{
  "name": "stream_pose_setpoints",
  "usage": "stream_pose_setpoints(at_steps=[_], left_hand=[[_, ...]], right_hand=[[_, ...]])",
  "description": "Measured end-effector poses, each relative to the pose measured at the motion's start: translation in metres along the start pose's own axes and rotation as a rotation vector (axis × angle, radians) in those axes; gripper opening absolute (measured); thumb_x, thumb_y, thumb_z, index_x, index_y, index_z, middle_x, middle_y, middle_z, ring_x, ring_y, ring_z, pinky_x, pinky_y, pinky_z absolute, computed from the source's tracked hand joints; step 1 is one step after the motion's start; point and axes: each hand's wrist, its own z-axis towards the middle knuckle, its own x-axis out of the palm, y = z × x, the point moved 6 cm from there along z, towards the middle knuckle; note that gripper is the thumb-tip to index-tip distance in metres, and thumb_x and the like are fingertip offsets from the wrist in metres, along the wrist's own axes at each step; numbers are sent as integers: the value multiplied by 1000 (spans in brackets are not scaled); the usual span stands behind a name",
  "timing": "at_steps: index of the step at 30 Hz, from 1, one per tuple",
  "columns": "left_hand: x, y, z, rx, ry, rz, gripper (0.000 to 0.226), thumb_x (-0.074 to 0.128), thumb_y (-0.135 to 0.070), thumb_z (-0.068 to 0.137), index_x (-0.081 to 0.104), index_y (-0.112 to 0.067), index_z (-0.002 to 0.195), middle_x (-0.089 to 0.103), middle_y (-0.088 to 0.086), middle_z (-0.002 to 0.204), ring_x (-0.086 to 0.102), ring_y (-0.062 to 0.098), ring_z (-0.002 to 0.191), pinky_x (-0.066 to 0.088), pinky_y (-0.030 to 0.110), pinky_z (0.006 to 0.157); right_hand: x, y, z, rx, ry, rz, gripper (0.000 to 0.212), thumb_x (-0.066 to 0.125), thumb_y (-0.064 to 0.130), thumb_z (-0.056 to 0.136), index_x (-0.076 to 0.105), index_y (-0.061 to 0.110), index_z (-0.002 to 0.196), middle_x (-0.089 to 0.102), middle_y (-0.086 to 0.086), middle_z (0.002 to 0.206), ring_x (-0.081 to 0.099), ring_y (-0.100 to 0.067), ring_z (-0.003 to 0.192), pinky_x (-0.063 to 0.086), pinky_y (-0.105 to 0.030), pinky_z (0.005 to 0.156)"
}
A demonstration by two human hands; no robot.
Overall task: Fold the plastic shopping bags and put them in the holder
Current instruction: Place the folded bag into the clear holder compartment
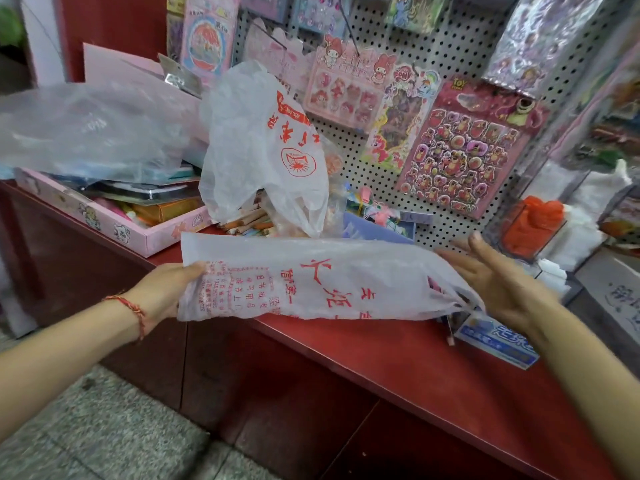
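Observation:
A white plastic bag with red print [318,282] is stretched flat as a long strip above the red counter [398,368]. My left hand [162,292] grips its left end, thumb on top. My right hand [498,282] is at the handle end on the right, fingers straight and spread, palm against the plastic. A second white bag with red print [263,143] stands puffed up behind it on the counter. At the far right a clear holder [533,230] contains orange and white bags.
A pink box [104,216] full of stationery sits at the left under a large clear plastic sheet [86,129]. Pencils and small toys lie behind the bag. A pegboard [450,46] carries sticker sheets. A blue-white box [498,341] lies on the counter below my right hand.

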Motion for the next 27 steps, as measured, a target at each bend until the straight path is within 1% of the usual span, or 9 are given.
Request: stream_pose_setpoints(at_steps=[2, 4, 6, 8, 11, 14, 17, 22, 27], left_hand=[[-1, 0, 2, -9, -17, -18, 16, 47, -18, 97, 56, -6, 98, 63, 11, 87, 60, 23, 76, 55, 32, 53], [-1, -1, 3, -14, -24, -19, 16, 47, -18, 97, 57, -5, 98, 64, 12, 86, 60, 23, 76, 53, 35, 61], [0, 0, 4, -11, -30, -27, 19, 47, -18, 98, 57, -3, 104, 63, 13, 88, 60, 25, 78, 49, 38, 73], [4, 0, 2, -13, -38, 1, 22, 47, -18, 97, 56, -2, 111, 64, 16, 94, 61, 29, 85, 49, 43, 83], [6, -1, -1, -21, -60, 82, 28, 50, -23, 96, 57, -1, 113, 63, 17, 107, 60, 32, 98, 45, 45, 96], [7, -2, 1, -3, -63, 202, 44, 50, -37, 95, 58, 0, 117, 63, 16, 115, 59, 33, 107, 43, 47, 101], [9, -8, -1, 128, -135, 361, 42, 42, -38, 97, 62, -1, 101, 60, 12, 103, 55, 28, 98, 40, 33, 88], [11, -9, -9, 390, -244, 715, 51, 41, -33, 98, 42, -9, 53, 47, 7, 56, 46, 29, 63, 27, 34, 58], [1, -2, -15, 381, -370, 671, 51, 46, -36, 95, 34, -10, 53, 41, 7, 54, 40, 25, 55, 25, 35, 52]], right_hand=[[-33, 8, -32, -380, -555, -149, 67, 78, 64, 53, 60, 21, 101, 65, 4, 92, 60, -5, 85, 48, -27, 79], [-14, 9, -68, -598, -675, -333, 11, 69, 26, 83, 58, 26, 83, 61, 10, 76, 53, 3, 69, 43, -16, 70], [23, -19, -63, -430, -370, -453, 7, 63, 13, 88, 63, 20, 87, 66, 11, 80, 56, 4, 68, 42, -6, 66], [40, -50, -47, -239, -210, -536, 24, 64, 24, 86, 62, 16, 109, 64, 8, 104, 58, 2, 87, 40, -4, 73], [55, -66, -25, -49, -162, -346, 44, 63, 35, 85, 53, 19, 125, 56, 10, 121, 54, -7, 109, 38, -21, 91], [64, -72, -12, -1, -179, 0, 28, 68, 34, 81, 65, 17, 102, 70, 3, 103, 66, -13, 95, 49, -28, 87], [67, -72, -9, -74, -341, -284, 31, 65, 30, 86, 53, 10, 66, 58, 0, 67, 54, -15, 66, 41, -26, 60], [67, -86, -28, -80, -528, -756, 41, 59, 31, 90, 41, 10, 60, 46, -1, 57, 44, -26, 61, 20, -36, 55], [61, -87, -42, 65, -498, -873, 27, 63, 21, 83, 47, 13, 103, 56, -7, 95, 56, -32, 95, 38, -33, 69]])
